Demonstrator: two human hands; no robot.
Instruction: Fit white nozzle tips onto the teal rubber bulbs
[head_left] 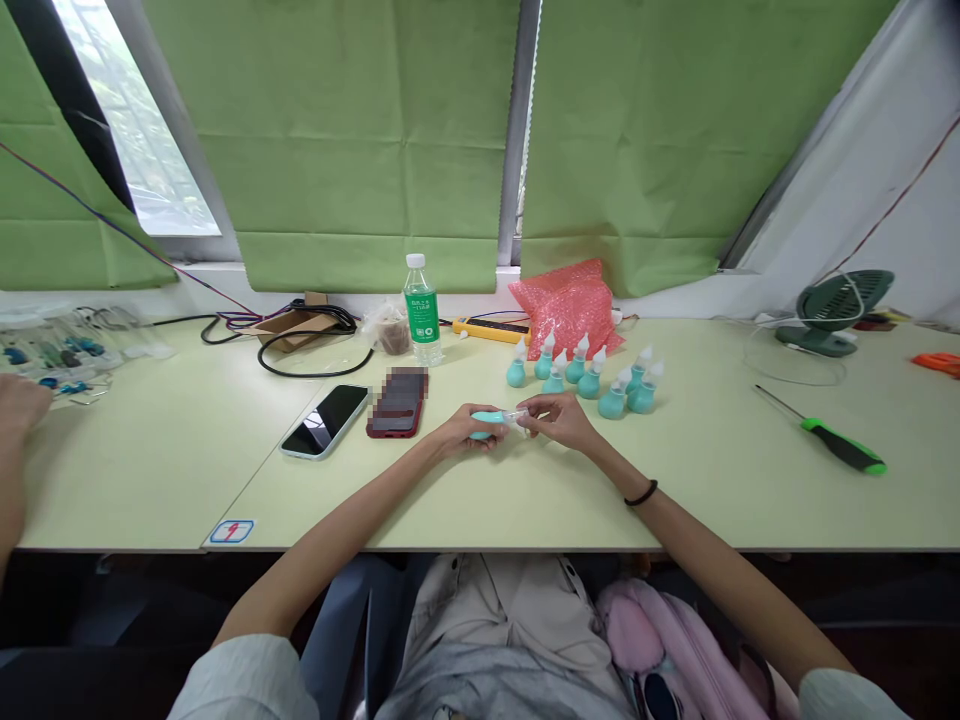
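My left hand [463, 430] is closed around the teal body of a small bulb bottle [487, 424], which lies sideways above the table. At its clear end, on the right, my right hand [559, 420] pinches the transparent tip between thumb and fingers. Just behind my right hand stand several similar teal bulbs with clear pointed tips [589, 378], upright in a loose group. A dark band is around my right wrist.
Left of my hands lie a red-cased phone [397, 402] and a black-screened phone [326, 422]. Behind are a water bottle [424, 312], pink bubble wrap [574, 305] and cables. A screwdriver [840, 445] and fan [832, 305] are right. Another person's hand [22, 405] is far left.
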